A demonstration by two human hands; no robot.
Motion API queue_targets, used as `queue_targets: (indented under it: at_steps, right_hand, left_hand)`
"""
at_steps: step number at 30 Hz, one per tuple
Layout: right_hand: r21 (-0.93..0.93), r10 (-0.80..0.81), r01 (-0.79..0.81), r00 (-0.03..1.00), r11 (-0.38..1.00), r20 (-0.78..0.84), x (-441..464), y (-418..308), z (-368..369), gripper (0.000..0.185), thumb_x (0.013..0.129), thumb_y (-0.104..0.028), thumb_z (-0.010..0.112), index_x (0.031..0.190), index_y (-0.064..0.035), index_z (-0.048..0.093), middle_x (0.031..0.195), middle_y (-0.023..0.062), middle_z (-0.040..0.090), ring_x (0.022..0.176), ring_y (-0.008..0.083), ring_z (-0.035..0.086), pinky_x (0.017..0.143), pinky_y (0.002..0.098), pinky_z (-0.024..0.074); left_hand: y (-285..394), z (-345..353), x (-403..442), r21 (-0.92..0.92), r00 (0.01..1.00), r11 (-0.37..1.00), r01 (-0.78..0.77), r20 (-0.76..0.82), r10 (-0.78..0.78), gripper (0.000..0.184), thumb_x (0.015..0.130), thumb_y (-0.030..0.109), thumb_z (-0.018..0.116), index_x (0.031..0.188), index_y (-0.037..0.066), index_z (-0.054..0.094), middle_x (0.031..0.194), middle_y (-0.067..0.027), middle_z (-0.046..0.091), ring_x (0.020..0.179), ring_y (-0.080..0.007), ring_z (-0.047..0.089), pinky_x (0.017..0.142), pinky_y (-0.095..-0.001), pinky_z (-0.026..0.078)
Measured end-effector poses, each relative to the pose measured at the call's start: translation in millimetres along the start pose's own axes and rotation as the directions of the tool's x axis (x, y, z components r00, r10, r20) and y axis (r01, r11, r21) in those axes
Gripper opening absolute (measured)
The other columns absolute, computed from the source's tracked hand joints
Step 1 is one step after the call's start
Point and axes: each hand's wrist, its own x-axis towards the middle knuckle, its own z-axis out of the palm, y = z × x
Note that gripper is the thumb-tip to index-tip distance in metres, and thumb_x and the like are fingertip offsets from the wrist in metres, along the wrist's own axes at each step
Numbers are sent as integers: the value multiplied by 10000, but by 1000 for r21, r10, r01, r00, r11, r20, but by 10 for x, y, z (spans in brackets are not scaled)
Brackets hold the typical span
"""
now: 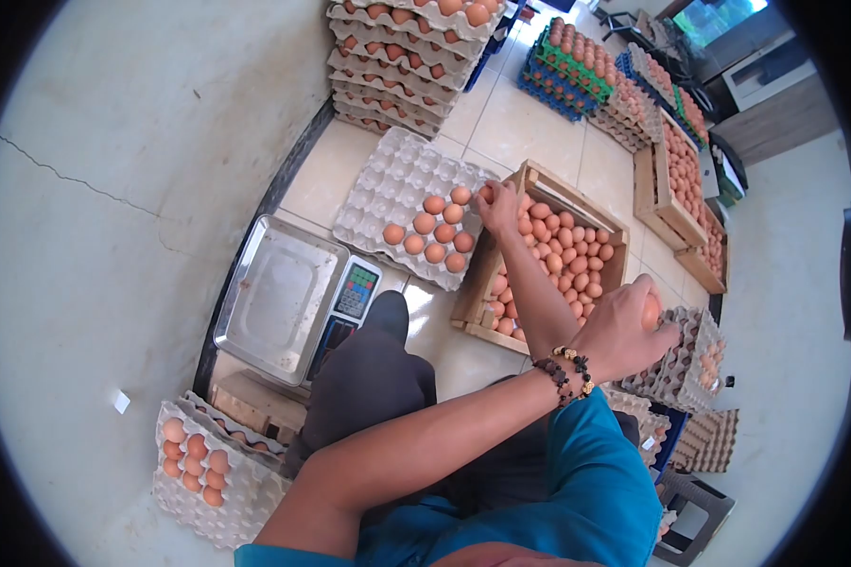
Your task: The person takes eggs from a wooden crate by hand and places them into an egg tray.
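Observation:
My left hand (624,326), with beaded bracelets at the wrist, reaches across to the right over my right forearm. Its fingers are closed round a brown egg (651,312), near stacked egg trays on the right. My right hand (499,206) is at the right edge of a grey pulp egg tray (373,203), pinching a brown egg (486,194). That tray holds several eggs on its near right part, and its other cups are bare. Right beside it, a wooden crate (531,175) contains many loose brown eggs (563,250).
A scale with a metal pan (279,293) stands left of my knee (383,364). Tall filled tray stacks (397,71) rise at the back. Green and blue trays (567,71) and more egg crates (667,194) stand far right. Another tray with eggs (208,482) leans at lower left.

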Motion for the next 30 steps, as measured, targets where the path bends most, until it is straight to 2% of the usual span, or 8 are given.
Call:
queue_targets:
  at_steps: [4, 7, 9, 13, 17, 20, 25, 30]
  right_hand:
    - [28, 45, -51, 982, 998, 186, -48, -47, -42, 336, 799, -162, 747, 1113, -50, 712, 865, 170, 697, 820, 347, 670, 775, 391, 539]
    - [49, 43, -46, 997, 998, 70, -20, -98, -166, 304, 841, -171, 713, 1098, -9, 705, 876, 158, 710, 861, 313, 685, 780, 384, 544]
    - [369, 202, -139, 970, 919, -138, 73, -107, -324, 241, 878, -174, 670, 1043, -3, 705, 952, 155, 709, 909, 292, 685, 823, 384, 541]
    - [971, 576, -129, 817, 202, -12, 93, -145, -1261, 275, 937, -238, 607, 1099, -24, 666, 1024, 98, 684, 928, 222, 659, 808, 372, 536]
    - [957, 497, 27, 859, -289, 126, -181, -230, -1916, 282, 931, -225, 608, 1125, -26, 650, 1028, 92, 679, 906, 216, 657, 785, 373, 535]
    - [881, 414, 34, 891, -472, 188, -307, -337, -1970, 290, 926, -216, 609, 1144, -27, 637, 1030, 88, 676, 889, 212, 655, 767, 374, 534]
    - [805, 351, -9, 897, -593, 269, -408, -366, -1798, 310, 919, -200, 610, 1177, -29, 616, 1035, 80, 671, 861, 205, 652, 737, 376, 533]
    - [803, 377, -97, 845, -588, 378, -439, -305, -1405, 335, 911, -185, 612, 1209, -32, 595, 1039, 73, 665, 834, 197, 649, 707, 378, 531]
  left_hand:
    - [-63, 9, 11, 42, 999, 999, 26, -49, -24, 381, 801, 292, 712, 995, 13, 540, 917, -190, 632, 890, -356, 621, 814, -433, 483]
    - [-75, 17, 24, 23, 999, 999, 30, -28, -29, 370, 825, 290, 695, 1015, 13, 540, 957, -193, 610, 938, -351, 591, 835, -438, 467]
    - [-227, 121, 49, 103, 996, 993, -50, -73, 58, 362, 851, 292, 678, 1036, 14, 537, 1009, -195, 587, 983, -350, 559, 855, -442, 452]
    - [-114, 38, 77, 147, 971, 986, -85, -209, 115, 351, 924, 274, 612, 1101, -9, 502, 1108, -207, 536, 1044, -357, 517, 906, -445, 422]
    - [117, -83, 107, -110, 913, 980, -168, -393, 113, 454, 973, 300, 562, 1214, -49, 399, 1157, -249, 516, 1103, -365, 511, 992, -448, 390]
    - [15, -72, 151, 41, 888, 992, -116, -444, 122, 509, 975, 353, 552, 1260, -18, 351, 1143, -303, 515, 1063, -419, 541, 930, -463, 432]
    - [-31, -155, 137, -11, 910, 998, -67, -411, 56, 591, 962, 356, 570, 1322, -20, 290, 1085, -314, 522, 953, -431, 569, 830, -473, 471]
    - [-72, -79, 88, 487, 951, 873, 27, -282, 128, 828, 767, 338, 721, 1386, -1, 288, 1306, -306, 421, 1267, -459, 392, 1046, -550, 353]
